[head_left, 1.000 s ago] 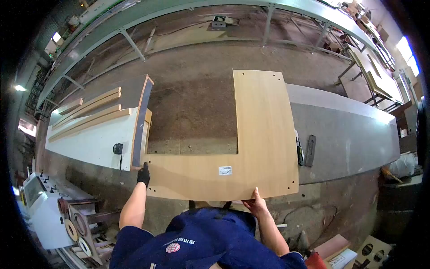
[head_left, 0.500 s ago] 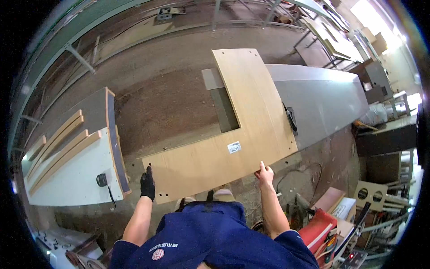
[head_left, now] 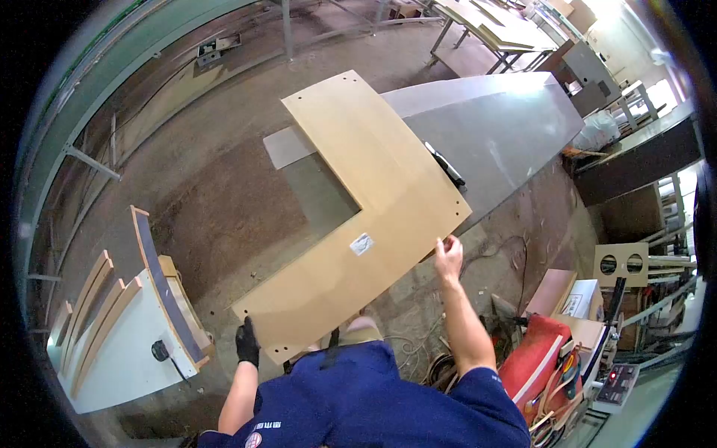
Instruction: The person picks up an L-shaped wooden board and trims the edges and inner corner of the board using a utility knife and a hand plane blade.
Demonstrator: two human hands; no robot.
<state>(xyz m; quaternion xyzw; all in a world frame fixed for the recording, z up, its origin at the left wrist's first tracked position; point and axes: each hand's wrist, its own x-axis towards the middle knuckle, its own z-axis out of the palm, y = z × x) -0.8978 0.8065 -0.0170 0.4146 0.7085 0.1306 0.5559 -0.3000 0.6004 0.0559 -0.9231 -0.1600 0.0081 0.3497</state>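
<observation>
An L-shaped wood-grain panel (head_left: 388,164) spans the middle of the view, with small dark holes near its ends and a white label (head_left: 361,244) on its face. My left hand (head_left: 247,342), in a black glove, grips the panel's near left end at the edge. At the near right edge, my bare right hand (head_left: 449,258) is closed on the panel, its fingertips partly hidden. Under the panel lies a long grey board (head_left: 485,134). A dark, narrow tool (head_left: 446,166) rests along the panel's far right edge; its kind is unclear.
Wooden strips (head_left: 104,336) and a black tape measure (head_left: 160,350) lie on a white board (head_left: 112,381) at left. To the right are a red tool bag (head_left: 532,358), a small box with a red light (head_left: 617,384) and cables on the floor. A table (head_left: 497,30) stands behind.
My view has turned, shifting the surroundings. The panel appears rotated anticlockwise, its far end now further left. Both hands stay on its edges, the right one higher in view.
</observation>
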